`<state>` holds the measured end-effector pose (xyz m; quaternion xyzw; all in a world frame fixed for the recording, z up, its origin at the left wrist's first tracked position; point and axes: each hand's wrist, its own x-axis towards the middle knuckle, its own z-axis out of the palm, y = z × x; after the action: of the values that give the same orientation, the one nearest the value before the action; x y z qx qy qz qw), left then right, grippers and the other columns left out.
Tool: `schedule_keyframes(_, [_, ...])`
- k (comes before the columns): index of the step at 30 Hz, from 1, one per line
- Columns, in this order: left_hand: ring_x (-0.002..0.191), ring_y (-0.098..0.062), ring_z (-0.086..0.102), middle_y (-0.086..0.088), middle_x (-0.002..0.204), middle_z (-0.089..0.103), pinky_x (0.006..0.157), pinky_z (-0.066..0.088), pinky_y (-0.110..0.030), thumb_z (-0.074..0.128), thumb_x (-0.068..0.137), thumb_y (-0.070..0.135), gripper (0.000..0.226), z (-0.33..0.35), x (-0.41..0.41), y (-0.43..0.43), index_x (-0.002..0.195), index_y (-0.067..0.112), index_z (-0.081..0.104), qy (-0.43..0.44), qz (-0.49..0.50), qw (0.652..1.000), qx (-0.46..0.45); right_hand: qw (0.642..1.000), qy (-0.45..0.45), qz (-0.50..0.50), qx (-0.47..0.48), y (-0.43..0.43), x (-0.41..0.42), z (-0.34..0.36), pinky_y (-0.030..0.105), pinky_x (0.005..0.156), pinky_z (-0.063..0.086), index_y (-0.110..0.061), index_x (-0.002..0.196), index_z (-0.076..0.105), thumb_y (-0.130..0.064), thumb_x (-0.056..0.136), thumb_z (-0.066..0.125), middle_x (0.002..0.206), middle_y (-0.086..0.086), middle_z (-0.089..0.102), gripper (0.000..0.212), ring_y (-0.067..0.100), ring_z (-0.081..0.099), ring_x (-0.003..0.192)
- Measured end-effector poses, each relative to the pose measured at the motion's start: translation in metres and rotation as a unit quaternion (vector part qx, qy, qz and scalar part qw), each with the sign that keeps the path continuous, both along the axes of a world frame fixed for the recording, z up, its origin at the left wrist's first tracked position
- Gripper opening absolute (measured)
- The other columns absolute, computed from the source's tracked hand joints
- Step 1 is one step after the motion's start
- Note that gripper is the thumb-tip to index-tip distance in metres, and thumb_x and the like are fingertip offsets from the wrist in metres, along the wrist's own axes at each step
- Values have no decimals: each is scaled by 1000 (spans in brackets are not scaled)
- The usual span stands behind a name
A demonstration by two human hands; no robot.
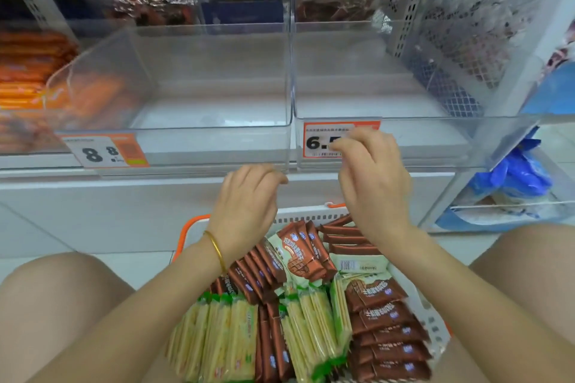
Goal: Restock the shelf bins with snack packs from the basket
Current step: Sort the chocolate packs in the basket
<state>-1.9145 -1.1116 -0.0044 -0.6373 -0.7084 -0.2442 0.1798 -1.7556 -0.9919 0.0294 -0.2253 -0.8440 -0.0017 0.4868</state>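
Observation:
A white basket (pixel 311 218) with orange handles sits on the floor between my knees. It holds several brown chocolate-wafer packs (pixel 384 320) and several yellow cracker packs with green ends (pixel 224 336). Two clear shelf bins stand in front: the left bin (pixel 217 96) and the right bin (pixel 373 93), both bare inside. My left hand (pixel 247 205) hovers above the basket's far rim, fingers loosely curled, holding nothing. My right hand (pixel 373 174) hangs in front of the right bin's price tag (pixel 320 140), fingers loosely curled, nothing in it.
A bin of orange packs (pixel 28 71) stands at the left, with a price tag (pixel 105 150) reading 8.8. Dark snack packs (pixel 155 6) fill bins behind. A wire side rack (pixel 466 40) and blue packs (pixel 513 174) are at the right.

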Motion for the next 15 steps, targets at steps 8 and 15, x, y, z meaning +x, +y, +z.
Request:
schedule_keyframes(8, [110, -26, 48, -3, 115, 59, 93, 41, -36, 52, 88, 7, 23, -63, 3, 15, 107, 12, 65, -68, -36, 961, -266, 829, -453, -56, -323, 40, -8, -109, 32, 73, 48, -13, 104, 58, 0, 89, 44, 108, 7, 64, 24, 29, 60, 99])
schedule_keyframes(15, [119, -20, 38, 0, 124, 51, 102, 33, -33, 44, 92, 10, 29, -80, 6, 27, 117, 15, 60, -105, -40, 945, -307, 765, -564, -87, -298, 45, 14, -170, 39, 92, 44, -15, 114, 52, -14, 83, 64, 124, 6, 52, 34, 27, 48, 117])
